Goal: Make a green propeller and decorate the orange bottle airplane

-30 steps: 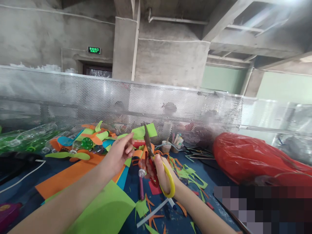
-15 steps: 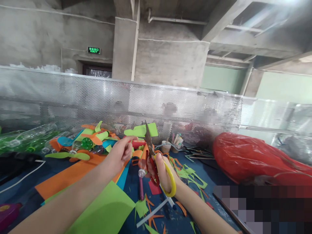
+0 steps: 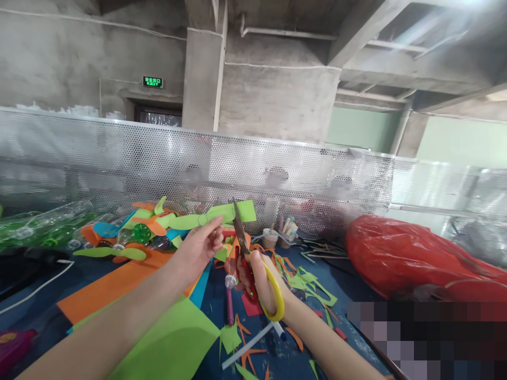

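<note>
I am clamping the scissors [image 3: 242, 237] in my right hand [image 3: 259, 277]. My left hand [image 3: 198, 250] is pinching the paper [image 3: 214, 215], which is extending right of that grip to the scissors. Beyond both grips, leftward, a sign [image 3: 152, 82] is reading "安全出口 EXIT".

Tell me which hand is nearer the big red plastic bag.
Right. The right hand, gripping the scissors, is nearer, left of the red plastic bag and apart from it. The left hand, holding the green paper, is farther left.
</note>
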`<act>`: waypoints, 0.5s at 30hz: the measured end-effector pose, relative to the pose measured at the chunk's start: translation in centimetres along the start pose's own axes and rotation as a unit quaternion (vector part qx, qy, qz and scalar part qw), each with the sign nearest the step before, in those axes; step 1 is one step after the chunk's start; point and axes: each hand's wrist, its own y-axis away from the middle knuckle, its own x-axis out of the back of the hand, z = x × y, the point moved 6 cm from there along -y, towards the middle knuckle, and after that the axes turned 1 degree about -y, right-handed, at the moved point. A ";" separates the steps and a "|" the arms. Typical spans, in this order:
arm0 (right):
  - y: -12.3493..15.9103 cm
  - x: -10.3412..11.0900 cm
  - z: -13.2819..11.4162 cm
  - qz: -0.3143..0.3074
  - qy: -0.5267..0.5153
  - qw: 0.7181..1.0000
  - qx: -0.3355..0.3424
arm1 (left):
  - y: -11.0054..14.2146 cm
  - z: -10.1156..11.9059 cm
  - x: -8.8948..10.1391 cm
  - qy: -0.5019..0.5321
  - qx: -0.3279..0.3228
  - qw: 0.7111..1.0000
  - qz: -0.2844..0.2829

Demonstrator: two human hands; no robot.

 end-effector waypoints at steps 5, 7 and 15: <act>0.2 -0.6 0.0 -0.017 -0.022 1.000 -0.013 | 0.1 0.0 0.1 0.001 -0.038 0.999 0.016; 0.2 -0.9 -0.3 -0.029 -0.013 0.999 0.001 | 0.2 0.1 0.2 0.005 -0.052 0.998 0.028; 0.9 -1.0 -2.4 -0.012 0.128 0.986 0.105 | 0.9 0.0 -0.2 0.011 -0.038 0.997 0.065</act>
